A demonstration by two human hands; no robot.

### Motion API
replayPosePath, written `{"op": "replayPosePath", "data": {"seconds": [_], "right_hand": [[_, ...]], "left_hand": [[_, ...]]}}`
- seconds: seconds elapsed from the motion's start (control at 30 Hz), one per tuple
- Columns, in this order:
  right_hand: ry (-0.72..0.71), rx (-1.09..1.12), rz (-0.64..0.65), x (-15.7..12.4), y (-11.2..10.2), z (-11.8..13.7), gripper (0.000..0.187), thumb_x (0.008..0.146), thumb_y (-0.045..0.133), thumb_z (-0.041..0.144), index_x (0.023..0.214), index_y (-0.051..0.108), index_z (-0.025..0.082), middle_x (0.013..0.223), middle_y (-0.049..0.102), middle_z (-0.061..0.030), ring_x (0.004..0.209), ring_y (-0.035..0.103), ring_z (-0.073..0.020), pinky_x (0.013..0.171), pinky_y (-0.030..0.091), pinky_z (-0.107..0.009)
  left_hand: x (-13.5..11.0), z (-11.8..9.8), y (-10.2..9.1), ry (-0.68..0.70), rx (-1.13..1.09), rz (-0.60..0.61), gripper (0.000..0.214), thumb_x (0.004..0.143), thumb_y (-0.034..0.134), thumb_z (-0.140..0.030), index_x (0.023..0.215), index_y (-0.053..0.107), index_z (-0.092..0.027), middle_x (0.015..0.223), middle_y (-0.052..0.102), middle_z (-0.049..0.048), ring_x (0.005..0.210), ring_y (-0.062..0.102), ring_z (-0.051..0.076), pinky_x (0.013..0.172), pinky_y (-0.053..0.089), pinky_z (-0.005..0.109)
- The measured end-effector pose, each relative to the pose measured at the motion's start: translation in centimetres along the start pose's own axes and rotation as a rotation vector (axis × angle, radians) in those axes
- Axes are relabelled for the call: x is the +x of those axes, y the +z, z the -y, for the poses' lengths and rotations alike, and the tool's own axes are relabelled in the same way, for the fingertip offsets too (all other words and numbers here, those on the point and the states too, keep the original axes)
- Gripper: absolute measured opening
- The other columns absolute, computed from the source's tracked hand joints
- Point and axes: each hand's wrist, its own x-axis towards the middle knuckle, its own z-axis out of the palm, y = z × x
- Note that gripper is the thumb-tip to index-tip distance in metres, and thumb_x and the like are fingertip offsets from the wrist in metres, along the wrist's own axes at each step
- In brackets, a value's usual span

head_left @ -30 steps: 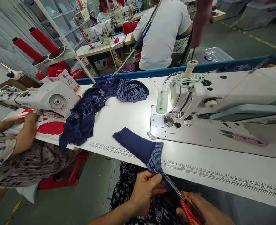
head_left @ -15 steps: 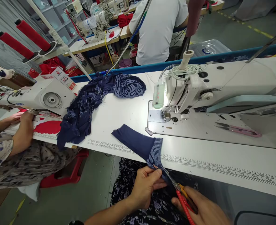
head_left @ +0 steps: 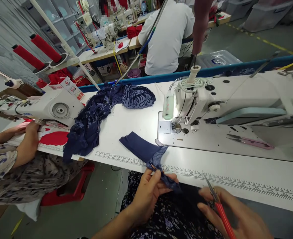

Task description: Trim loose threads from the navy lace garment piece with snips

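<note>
My left hand pinches a navy fabric piece at its patterned lace end, over the front edge of the table. The plain end of that piece lies flat on the white tabletop. A small copper-coloured bit shows by my left thumb; I cannot make out what it is. Further right, my right hand is closed around red-handled scissors, somewhat smeared by motion. The blades point up and away, apart from the fabric. Beyond the piece stands a white sewing machine.
A heap of navy lace fabric lies at the left of the table. Pink thread snips rest on the machine bed. A printed ruler runs along the front edge. Another person's hands work at the neighbouring machine.
The scissors have come away from the fabric, moving right with my right hand. My left hand has shifted slightly left, and the lace end has moved with it. The view has tilted a little.
</note>
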Motion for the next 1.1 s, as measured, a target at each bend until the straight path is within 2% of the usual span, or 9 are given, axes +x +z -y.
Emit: {"op": "replayPosePath", "data": {"seconds": [0.07, 0.13, 0.27, 0.4, 0.57, 0.73, 0.87, 0.97, 1.1], "right_hand": [[-0.117, -0.050, 0.008, 2.2, -0.9, 2.0, 0.057, 0.079, 0.065, 0.060, 0.124, 0.053, 0.028, 0.115, 0.066, -0.0082, 0.100, 0.065, -0.0277, 0.079, 0.054, -0.033], [-0.212, -0.033, 0.058, 4.4, -0.8, 4.1, 0.059, 0.078, 0.066, 0.059, 0.125, 0.053, 0.026, 0.109, 0.067, -0.0077, 0.095, 0.065, -0.0266, 0.078, 0.053, -0.034], [-0.299, 0.171, 0.202, 7.7, 1.9, 7.0, 0.039, 0.082, 0.062, 0.056, 0.100, 0.056, 0.022, 0.087, 0.063, -0.0025, 0.081, 0.061, -0.0210, 0.071, 0.051, -0.029], [-0.349, 0.260, 0.226, 10.0, 4.6, 8.3, 0.034, 0.084, 0.059, 0.051, 0.074, 0.044, 0.022, 0.069, 0.049, 0.0025, 0.061, 0.049, -0.0142, 0.056, 0.044, -0.025], [-0.325, 0.261, 0.048, 9.7, 5.1, 9.6, 0.032, 0.084, 0.057, 0.051, 0.072, 0.045, 0.023, 0.065, 0.045, 0.0039, 0.058, 0.045, -0.0135, 0.056, 0.041, -0.025], [-0.319, 0.183, -0.014, 8.5, 4.3, 10.2, 0.031, 0.085, 0.056, 0.050, 0.071, 0.045, 0.024, 0.062, 0.047, 0.0046, 0.056, 0.044, -0.0130, 0.055, 0.039, -0.024], [-0.279, 0.177, -0.033, 8.9, 3.3, 9.9, 0.032, 0.083, 0.060, 0.054, 0.075, 0.050, 0.024, 0.081, 0.065, -0.0016, 0.072, 0.062, -0.0181, 0.066, 0.049, -0.025], [-0.249, 0.212, -0.131, 9.1, 2.6, 9.2, 0.031, 0.082, 0.061, 0.055, 0.079, 0.054, 0.025, 0.102, 0.070, -0.0063, 0.091, 0.066, -0.0228, 0.079, 0.052, -0.028], [-0.158, 0.168, -0.172, 8.4, 2.0, 8.1, 0.033, 0.079, 0.061, 0.059, 0.084, 0.056, 0.027, 0.100, 0.070, -0.0031, 0.085, 0.065, -0.0203, 0.069, 0.051, -0.024]], "left_hand": [[0.5, -1.8, 0.3, -0.031, -0.089, 0.022, 0.042, 0.087, 0.068, -0.046, 0.115, 0.053, -0.018, 0.108, 0.072, 0.0163, 0.099, 0.071, 0.030, 0.093, 0.051, 0.047], [1.0, -3.6, 0.3, -0.031, -0.180, -0.006, 0.045, 0.086, 0.070, -0.044, 0.119, 0.049, -0.021, 0.112, 0.071, 0.0161, 0.099, 0.071, 0.030, 0.091, 0.052, 0.044], [1.9, -7.0, -0.6, 0.037, -0.326, -0.064, 0.045, 0.087, 0.070, -0.038, 0.121, 0.046, -0.021, 0.118, 0.067, 0.0171, 0.100, 0.071, 0.029, 0.086, 0.055, 0.039], [2.0, -8.6, -2.3, 0.106, -0.401, -0.090, 0.039, 0.087, 0.070, -0.037, 0.117, 0.051, -0.019, 0.118, 0.067, 0.0159, 0.098, 0.071, 0.025, 0.087, 0.054, 0.037], [1.8, -6.9, -2.9, 0.232, -0.306, 0.031, 0.048, 0.081, 0.073, -0.051, 0.108, 0.064, -0.012, 0.114, 0.068, 0.0158, 0.108, 0.065, 0.027, 0.098, 0.048, 0.041], [2.7, -4.4, -1.2, 0.293, -0.020, 0.026, 0.037, 0.075, 0.082, -0.026, 0.105, 0.070, -0.009, 0.105, 0.071, 0.0151, 0.100, 0.066, 0.026, 0.091, 0.048, 0.036], [3.8, -3.7, -0.1, 0.282, -0.112, -0.009, 0.033, 0.076, 0.081, -0.026, 0.102, 0.070, -0.011, 0.106, 0.071, 0.0136, 0.100, 0.066, 0.026, 0.091, 0.049, 0.036], [4.1, -3.7, 0.2, 0.234, -0.206, -0.067, 0.033, 0.075, 0.082, -0.028, 0.100, 0.068, -0.013, 0.107, 0.071, 0.0118, 0.103, 0.067, 0.027, 0.096, 0.049, 0.039], [4.2, -4.2, 0.4, 0.222, -0.274, -0.154, 0.028, 0.078, 0.080, -0.026, 0.097, 0.064, -0.014, 0.107, 0.072, 0.0111, 0.103, 0.068, 0.026, 0.101, 0.049, 0.045]]}}
